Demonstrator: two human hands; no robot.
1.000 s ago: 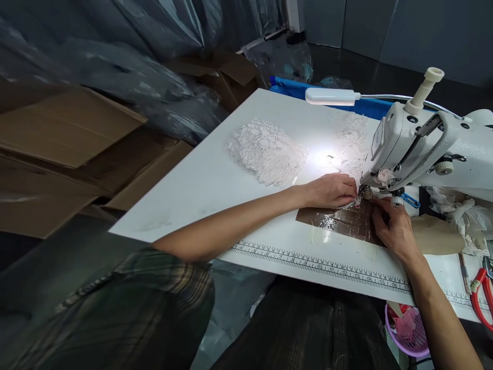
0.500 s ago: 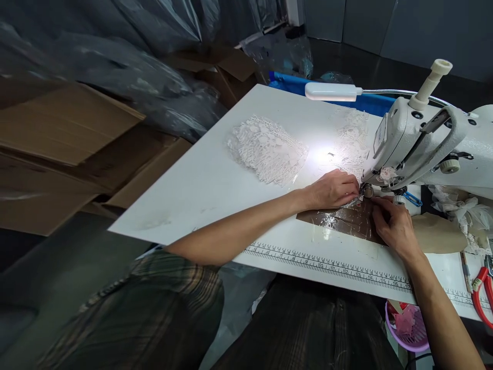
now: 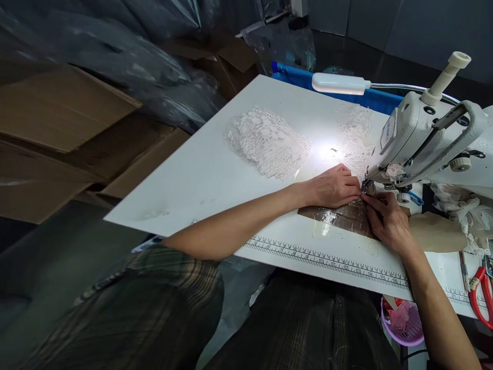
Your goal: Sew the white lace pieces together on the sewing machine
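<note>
At the presser foot of a white sewing machine (image 3: pixel 410 133), my left hand (image 3: pixel 333 186) is closed with curled fingers on a piece of white lace (image 3: pixel 354 136), which spreads out behind the hand. My right hand (image 3: pixel 389 220) comes from the other side, thumb and forefinger pinched at the lace edge close to the needle. Both sets of fingertips nearly meet there, and they hide most of the lace under them. Beneath the hands lies a shiny brown plate (image 3: pixel 333 218) on the white table (image 3: pixel 185 200). A pile of white lace pieces (image 3: pixel 267 141) rests left of the machine.
A lit lamp (image 3: pixel 341 84) hangs over the lace. Red-handled cutters (image 3: pixel 477 295), a pen-like tool (image 3: pixel 464 270) and beige fabric (image 3: pixel 437 232) lie on the right. A ruler strip (image 3: pixel 308 254) runs along the front edge. Below is a purple basket (image 3: pixel 410 329); cardboard boxes (image 3: pixel 65 113) stand left.
My right hand has moved left and up, bringing its fingertips against the spot by the needle beside my left fingers. My left hand stays at the presser foot. The view has shifted slightly.
</note>
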